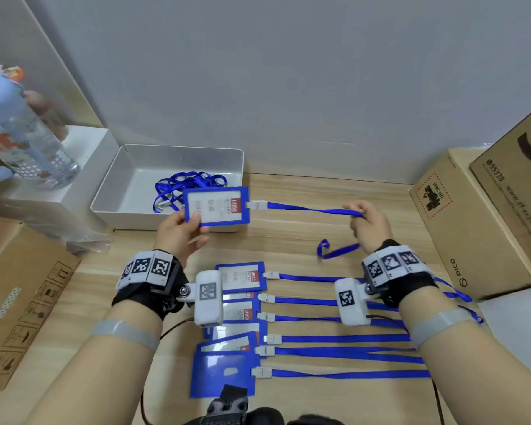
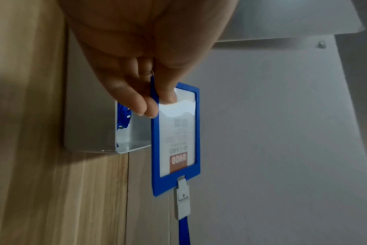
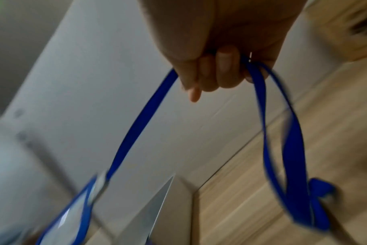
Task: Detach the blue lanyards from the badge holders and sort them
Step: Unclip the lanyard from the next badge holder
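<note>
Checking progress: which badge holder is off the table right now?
The badge holder gripped by the left hand by the grey tray; its lanyard runs to the right hand. The others lie stacked.

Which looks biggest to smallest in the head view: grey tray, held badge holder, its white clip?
1. grey tray
2. held badge holder, raised nearer the camera, so its look is inflated
3. white clip
</note>
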A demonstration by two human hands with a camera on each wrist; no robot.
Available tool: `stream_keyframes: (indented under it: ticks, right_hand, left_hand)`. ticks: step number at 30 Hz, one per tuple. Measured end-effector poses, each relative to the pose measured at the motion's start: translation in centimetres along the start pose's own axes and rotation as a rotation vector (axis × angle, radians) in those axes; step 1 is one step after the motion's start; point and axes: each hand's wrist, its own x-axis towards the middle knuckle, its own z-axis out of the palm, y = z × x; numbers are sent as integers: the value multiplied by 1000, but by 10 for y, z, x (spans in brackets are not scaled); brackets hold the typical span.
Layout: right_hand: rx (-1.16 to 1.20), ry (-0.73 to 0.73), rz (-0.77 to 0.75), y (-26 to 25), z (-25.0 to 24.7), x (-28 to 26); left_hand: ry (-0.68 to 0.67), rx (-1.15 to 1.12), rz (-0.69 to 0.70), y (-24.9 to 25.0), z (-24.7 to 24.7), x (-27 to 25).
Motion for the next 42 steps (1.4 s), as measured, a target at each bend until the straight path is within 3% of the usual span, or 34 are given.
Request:
stream_keyframes:
  ticks: [5,11,15,18,21,25,29,33,35,42]
  right_hand:
    - [317,158,163,59,-50,8]
    - [458,175,395,97,-92,10]
    - [903,135,549,119,-111,12]
    - [1192,241,507,134,-112,9]
    - [1241,222,441,147,-115,13]
    - [1395,215,460,153,-124,21]
    - [1322,264,573,160,-127,21]
    - [955,253,558,176,-122,23]
    - [878,268,568,183,-118,23]
    - [393,431,428,201,-111,36]
  left_hand:
    - [165,-72,-111,-20,-4,5]
    - [305,-184,-251,-49,1,13]
    - [346,-255,-340,-67,7,16]
    - [342,-264,-358,-78,14,18]
    - [373,-231,-342,-84,21,19]
    - [399,-192,-340,-87,34,22]
    - [411,-148,-356,-92,36,27]
    - [414,-93,-344,-97,39,30]
    - [398,-48,-318,-98,40,33]
    - [480,68,-325,-101,46,30]
